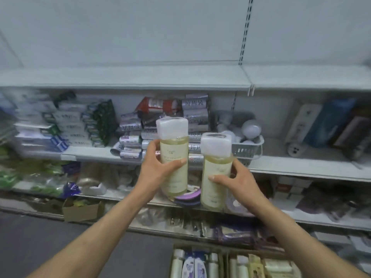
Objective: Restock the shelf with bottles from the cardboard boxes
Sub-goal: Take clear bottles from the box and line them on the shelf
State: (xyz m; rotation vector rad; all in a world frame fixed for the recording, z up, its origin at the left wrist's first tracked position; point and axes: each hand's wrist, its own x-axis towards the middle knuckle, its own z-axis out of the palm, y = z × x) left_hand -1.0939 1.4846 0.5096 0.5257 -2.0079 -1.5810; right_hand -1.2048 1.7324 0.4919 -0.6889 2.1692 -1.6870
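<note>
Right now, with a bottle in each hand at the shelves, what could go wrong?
1. The left hand grips the left bottle and the right hand the right bottle, so no hand is free to catch a slip.
2. The right bottle is held in front of the basket of light bulbs; pushed straight forward, it may knock them.
3. Stacked packets crowd the middle shelf; a bottle pushed in there could topple them.

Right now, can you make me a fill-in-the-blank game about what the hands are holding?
The left hand holds the higher bottle and the right hand the lower bottle; their liquid is pale ___.
The light bulbs lie in a white ___.
Spare bottles stand in cardboard ___ below.
Missing words: yellow; basket; boxes.
</note>
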